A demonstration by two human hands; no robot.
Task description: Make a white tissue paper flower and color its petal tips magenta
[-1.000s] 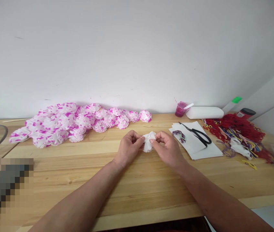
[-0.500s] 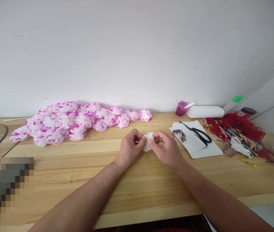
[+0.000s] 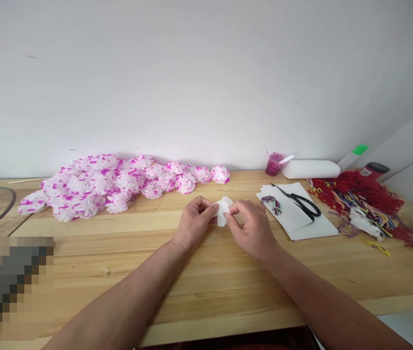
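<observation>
Between my hands, just above the wooden table (image 3: 148, 272), is a small white tissue-paper flower (image 3: 223, 210) with ruffled edges. My left hand (image 3: 196, 218) pinches its left side between thumb and fingers. On the other side, the thumb and forefinger of my right hand (image 3: 250, 224) grip its right edge. Beyond my hands, white paper pom-pom flowers splashed with magenta (image 3: 93, 187) lie in a long heap against the wall. A single one (image 3: 220, 174) ends the row at its right.
Right of my hands, black-handled scissors (image 3: 305, 204) and a bit of yarn (image 3: 272, 204) lie on white paper sheets (image 3: 294, 228). Behind stand a cup of magenta liquid (image 3: 274, 164) and a white roll (image 3: 312, 168). Red and mixed yarn (image 3: 363, 199) is piled far right.
My right thumb and fingers have shifted slightly to the paper flower's right edge, leaving more of the white paper showing. My left hand keeps its pinch.
</observation>
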